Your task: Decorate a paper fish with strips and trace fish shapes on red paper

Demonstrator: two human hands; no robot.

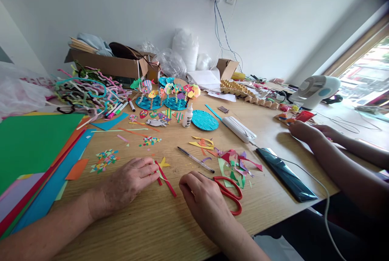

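Right at the fingertips of the left hand (129, 182) lie narrow red paper strips on the wooden table (146, 220). The long red strip (170, 188) is straight and slim, a flat, deep red, and slants down toward the right hand (202, 198). The short red strip (159, 181) shows as a stub beside it, partly hidden by the fingers. A thin, pale curved sliver (163, 175) crosses next to them, and a bright yellow paper piece (164, 163) with pointed arms lies just beyond.

The left hand has its fingers close together and slightly bent, touching the strips; whether it pinches one, I cannot tell. The right hand is loosely curled, knuckles up, over the blade end of the scissors (232, 194), whose red loops stick out beside it; its fingertips are hidden, so its grip cannot be told. Beyond the hands lie a clear-barrelled pen (196, 159), jagged coloured paper scraps (235, 163), a white bottle (187, 116) and a textured turquoise disc (205, 120).
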